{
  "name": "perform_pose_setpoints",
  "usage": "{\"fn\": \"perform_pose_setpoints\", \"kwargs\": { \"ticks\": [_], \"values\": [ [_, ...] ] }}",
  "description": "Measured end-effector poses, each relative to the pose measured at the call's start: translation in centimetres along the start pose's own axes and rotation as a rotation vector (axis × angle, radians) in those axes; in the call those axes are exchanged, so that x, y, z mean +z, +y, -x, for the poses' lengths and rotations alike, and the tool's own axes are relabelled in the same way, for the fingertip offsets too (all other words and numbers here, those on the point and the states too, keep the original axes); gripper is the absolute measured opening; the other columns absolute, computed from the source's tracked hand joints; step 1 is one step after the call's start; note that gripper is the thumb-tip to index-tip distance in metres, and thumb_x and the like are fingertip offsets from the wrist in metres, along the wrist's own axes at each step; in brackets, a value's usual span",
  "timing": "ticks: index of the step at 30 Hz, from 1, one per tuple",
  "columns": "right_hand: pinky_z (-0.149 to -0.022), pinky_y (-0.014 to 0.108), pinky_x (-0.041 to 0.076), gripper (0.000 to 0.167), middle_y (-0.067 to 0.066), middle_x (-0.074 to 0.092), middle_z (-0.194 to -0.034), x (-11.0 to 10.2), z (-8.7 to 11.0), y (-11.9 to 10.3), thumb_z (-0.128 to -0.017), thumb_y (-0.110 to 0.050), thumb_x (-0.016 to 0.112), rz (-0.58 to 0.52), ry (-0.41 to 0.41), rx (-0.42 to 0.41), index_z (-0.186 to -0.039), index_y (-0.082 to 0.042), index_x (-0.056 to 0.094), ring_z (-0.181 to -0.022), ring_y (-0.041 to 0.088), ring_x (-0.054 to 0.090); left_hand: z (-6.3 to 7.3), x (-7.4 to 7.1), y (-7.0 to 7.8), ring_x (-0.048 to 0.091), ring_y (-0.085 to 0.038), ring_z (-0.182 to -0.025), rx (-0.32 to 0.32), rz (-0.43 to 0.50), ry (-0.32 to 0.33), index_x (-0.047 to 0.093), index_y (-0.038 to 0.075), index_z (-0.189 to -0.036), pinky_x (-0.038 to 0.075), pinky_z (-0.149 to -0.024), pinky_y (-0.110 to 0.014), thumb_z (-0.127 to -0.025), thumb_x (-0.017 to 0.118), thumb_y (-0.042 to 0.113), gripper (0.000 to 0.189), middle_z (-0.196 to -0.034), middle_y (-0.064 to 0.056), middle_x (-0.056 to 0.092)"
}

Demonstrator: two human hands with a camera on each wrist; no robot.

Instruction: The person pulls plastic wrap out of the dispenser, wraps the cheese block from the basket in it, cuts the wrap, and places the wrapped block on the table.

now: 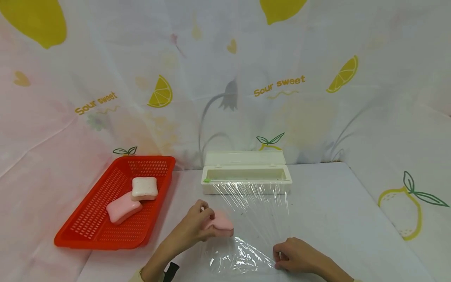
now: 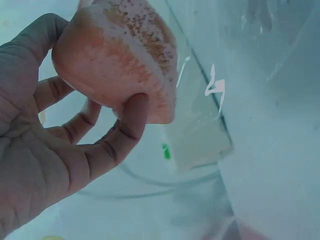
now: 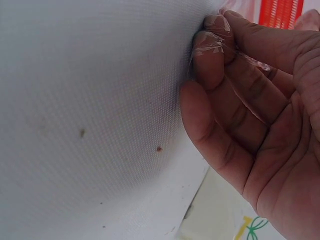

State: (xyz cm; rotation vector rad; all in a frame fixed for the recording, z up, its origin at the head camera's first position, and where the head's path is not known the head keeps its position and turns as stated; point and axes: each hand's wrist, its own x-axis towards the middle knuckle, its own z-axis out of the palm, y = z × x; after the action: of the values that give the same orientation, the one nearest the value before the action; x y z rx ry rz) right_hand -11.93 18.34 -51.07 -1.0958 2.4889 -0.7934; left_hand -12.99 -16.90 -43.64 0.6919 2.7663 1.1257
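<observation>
A pink bar of soap point(image 1: 221, 222) is gripped between the thumb and fingers of my left hand point(image 1: 197, 224), above the near middle of the table. In the left wrist view the soap point(image 2: 110, 60) shows a rough, speckled face. Clear plastic wrap point(image 1: 243, 250) stretches from a white dispenser box point(image 1: 246, 188) toward me, passing below the soap. My right hand point(image 1: 297, 254) pinches the wrap's near right edge, low against the table. A crumpled bit of film shows at its fingertips point(image 3: 209, 55) in the right wrist view.
On the left stands a red plastic basket point(image 1: 141, 239), holding a white soap bar point(image 1: 145, 187) and a pink soap bar point(image 1: 123, 207). The dispenser's lid point(image 1: 244, 158) stands raised at the back, near the lemon-print cloth point(image 1: 225, 78). A green slider point(image 1: 206, 180) sits at the box's left end.
</observation>
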Motion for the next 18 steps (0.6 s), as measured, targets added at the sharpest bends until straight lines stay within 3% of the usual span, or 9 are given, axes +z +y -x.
{"fn": "perform_pose_setpoints", "kwargs": {
  "ticks": [5,12,18],
  "values": [
    [-0.050,0.018,0.037,0.019,-0.021,0.046,-0.060,0.0,0.0,-0.2,-0.083,-0.026,0.078,-0.006,0.000,0.016,-0.076,-0.025,0.060,-0.054,-0.005,0.040,-0.8,1.8,-0.3,0.046,-0.023,-0.099,0.086,-0.006,0.036,0.062,0.016,-0.104,0.052,-0.062,-0.021,-0.083,0.081,0.029,0.031,-0.112,-0.002,0.041],
    [-0.049,0.018,0.036,0.019,-0.020,0.046,-0.060,-0.1,-0.1,-0.3,-0.083,-0.026,0.078,-0.022,-0.014,0.048,-0.076,-0.025,0.060,-0.054,-0.004,0.040,-1.8,3.9,-0.4,0.047,-0.019,-0.103,0.161,-0.038,0.060,0.064,0.020,-0.106,0.049,-0.077,-0.024,-0.082,0.082,0.022,0.030,-0.115,0.003,0.040],
    [-0.049,0.017,0.036,0.020,-0.021,0.045,-0.060,0.0,-0.1,-0.1,-0.083,-0.025,0.078,-0.010,-0.006,0.018,-0.076,-0.024,0.060,-0.053,-0.005,0.039,-2.3,5.3,-0.8,0.045,-0.019,-0.106,0.252,-0.048,0.053,0.063,0.019,-0.106,0.047,-0.077,-0.024,-0.080,0.079,0.015,0.030,-0.115,0.003,0.038]
  ]
}}
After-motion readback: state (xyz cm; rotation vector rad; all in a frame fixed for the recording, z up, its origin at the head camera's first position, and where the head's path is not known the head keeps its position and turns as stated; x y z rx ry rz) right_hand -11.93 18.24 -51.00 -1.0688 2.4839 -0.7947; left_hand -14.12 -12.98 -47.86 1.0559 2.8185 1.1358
